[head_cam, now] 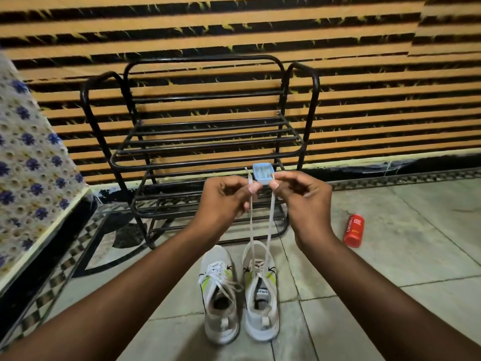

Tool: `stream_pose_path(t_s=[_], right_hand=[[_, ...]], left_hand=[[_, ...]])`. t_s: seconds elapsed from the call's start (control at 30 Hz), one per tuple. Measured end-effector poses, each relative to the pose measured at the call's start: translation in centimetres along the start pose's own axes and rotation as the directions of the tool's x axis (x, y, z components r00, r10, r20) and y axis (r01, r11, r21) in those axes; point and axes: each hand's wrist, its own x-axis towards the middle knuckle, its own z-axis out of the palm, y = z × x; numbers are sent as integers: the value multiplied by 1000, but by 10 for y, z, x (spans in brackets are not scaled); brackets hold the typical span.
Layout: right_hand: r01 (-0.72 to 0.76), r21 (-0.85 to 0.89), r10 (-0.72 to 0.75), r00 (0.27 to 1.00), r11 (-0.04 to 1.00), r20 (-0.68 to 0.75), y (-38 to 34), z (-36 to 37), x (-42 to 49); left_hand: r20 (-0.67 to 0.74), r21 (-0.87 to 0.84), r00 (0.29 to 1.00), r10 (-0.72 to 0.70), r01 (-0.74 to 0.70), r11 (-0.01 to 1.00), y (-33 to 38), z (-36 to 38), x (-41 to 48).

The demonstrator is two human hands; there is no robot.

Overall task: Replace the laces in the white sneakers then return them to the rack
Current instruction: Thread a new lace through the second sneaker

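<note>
Two white sneakers stand side by side on the tiled floor, toes toward the rack. The left sneaker [220, 295] is laced, its lace ends lying loose. From the right sneaker [261, 293] a white lace [270, 214] runs up in two strands. My left hand [223, 199] pinches one strand near its tip. My right hand [302, 194] pinches the other end. Both hands are raised above the shoes, in front of the black metal shoe rack [197, 142], whose shelves hold no shoes.
A small light-blue box [263, 173] sits on the rack's shelf just behind my fingers. A red bottle [353, 230] lies on the floor to the right. A patterned bed [28, 162] edge stands at left; a striped orange-and-black wall is behind.
</note>
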Motion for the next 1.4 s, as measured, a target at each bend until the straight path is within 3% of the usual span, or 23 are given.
stream_pose_path(t_s=[0.27, 1.4], right_hand=[[-64, 92, 64, 998, 994, -5, -6, 8, -2], [-83, 140, 92, 994, 987, -60, -5, 15, -10]], left_hand=[[-99, -63, 995, -18, 11, 998, 6, -3, 8], [-110, 36, 991, 77, -73, 997, 16, 0, 14]])
